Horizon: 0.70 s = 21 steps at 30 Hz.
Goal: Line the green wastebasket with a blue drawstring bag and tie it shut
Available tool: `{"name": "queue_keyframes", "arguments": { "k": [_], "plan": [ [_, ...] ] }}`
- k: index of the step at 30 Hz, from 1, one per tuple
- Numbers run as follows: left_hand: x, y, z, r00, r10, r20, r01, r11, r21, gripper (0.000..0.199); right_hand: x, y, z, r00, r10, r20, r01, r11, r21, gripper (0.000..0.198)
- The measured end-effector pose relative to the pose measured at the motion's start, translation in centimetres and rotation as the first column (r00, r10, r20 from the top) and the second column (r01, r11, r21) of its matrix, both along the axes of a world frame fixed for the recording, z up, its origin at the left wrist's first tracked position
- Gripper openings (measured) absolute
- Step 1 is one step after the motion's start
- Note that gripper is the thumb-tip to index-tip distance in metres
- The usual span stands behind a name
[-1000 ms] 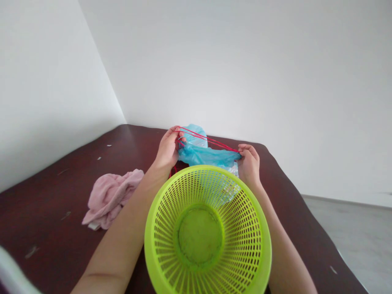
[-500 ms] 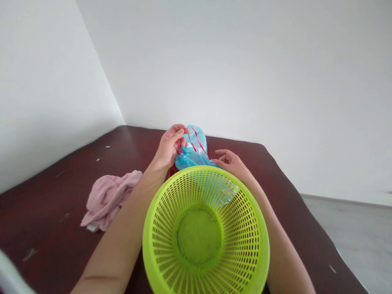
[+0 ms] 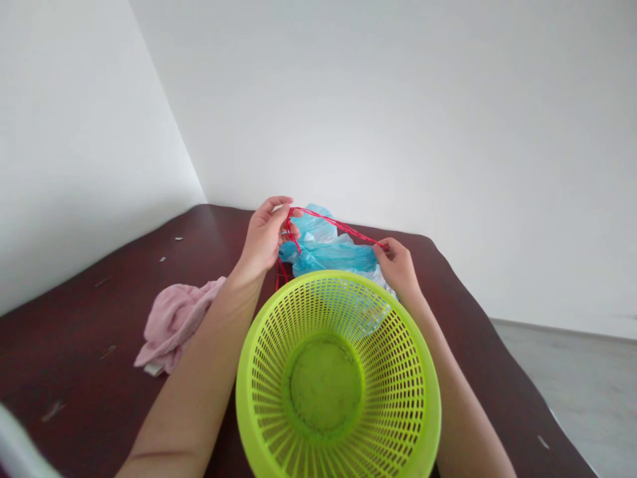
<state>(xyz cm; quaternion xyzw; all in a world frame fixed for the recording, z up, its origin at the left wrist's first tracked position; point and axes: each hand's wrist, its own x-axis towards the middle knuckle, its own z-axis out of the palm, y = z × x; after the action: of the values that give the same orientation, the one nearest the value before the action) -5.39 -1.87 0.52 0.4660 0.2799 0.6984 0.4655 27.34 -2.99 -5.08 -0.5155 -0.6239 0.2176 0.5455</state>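
Left hand [image 3: 263,234] and right hand [image 3: 399,264] pinch red string [image 3: 343,228] between them; likely light, limp, tangle-prone; best gripped at bunched ends.

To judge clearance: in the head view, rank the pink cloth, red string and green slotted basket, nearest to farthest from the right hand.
1. Red string: held by the right hand.
2. Green slotted basket: just below in view.
3. Pink cloth: off to the left.
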Motion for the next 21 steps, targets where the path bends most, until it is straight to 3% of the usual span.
{"name": "queue_keyframes", "arguments": {
  "k": [4, 8, 11, 13, 15, 17, 19, 21],
  "plan": [
    [-0.1, 0.0, -0.1, 0.992, 0.107, -0.061, -0.108, 0.994, -0.009, 0.036, 1.3, -0.4, 1.1, 0.966, -0.164, -0.2, 0.203, 0.96, 0.193, 0.023],
    [0.3, 0.2, -0.3, 0.987, 0.16, 0.01, -0.161, 0.987, 0.022, 0.038, 2.2, -0.8, 1.6, 0.935, -0.237, -0.263, 0.305, 0.916, 0.259, 0.018],
    [0.3, 0.5, -0.5, 0.986, 0.166, 0.025, -0.167, 0.985, 0.05, 0.034, 2.1, -1.0, 2.0, 0.934, -0.126, -0.336, 0.219, 0.941, 0.257, 0.019],
    [0.0, 0.7, -0.8, 0.983, 0.178, -0.046, -0.174, 0.982, 0.076, 0.028, 1.7, -1.1, 2.3, 0.894, -0.011, -0.448, 0.127, 0.965, 0.229, 0.023],
    [-0.3, 0.9, -1.2, 0.957, 0.174, -0.233, -0.158, 0.983, 0.089, 0.022, 1.1, -1.3, 2.7, 0.814, 0.094, -0.573, 0.025, 0.98, 0.196, 0.025],
    [-0.3, 1.0, -1.9, 0.869, 0.153, -0.47, -0.124, 0.988, 0.092, 0.02, 0.6, -1.7, 3.1, 0.736, 0.169, -0.655, -0.062, 0.981, 0.183, 0.027],
    [0.1, 0.9, -2.6, 0.781, 0.144, -0.607, -0.093, 0.989, 0.115, 0.022, 0.1, -2.1, 3.5, 0.709, 0.206, -0.674, -0.111, 0.977, 0.182, 0.027],
    [0.9, 0.8, -3.4, 0.761, 0.121, -0.638, -0.035, 0.989, 0.146, 0.029, -0.2, -2.4, 3.8, 0.723, 0.22, -0.654, -0.142, 0.975, 0.171, 0.028]
  ]
}}
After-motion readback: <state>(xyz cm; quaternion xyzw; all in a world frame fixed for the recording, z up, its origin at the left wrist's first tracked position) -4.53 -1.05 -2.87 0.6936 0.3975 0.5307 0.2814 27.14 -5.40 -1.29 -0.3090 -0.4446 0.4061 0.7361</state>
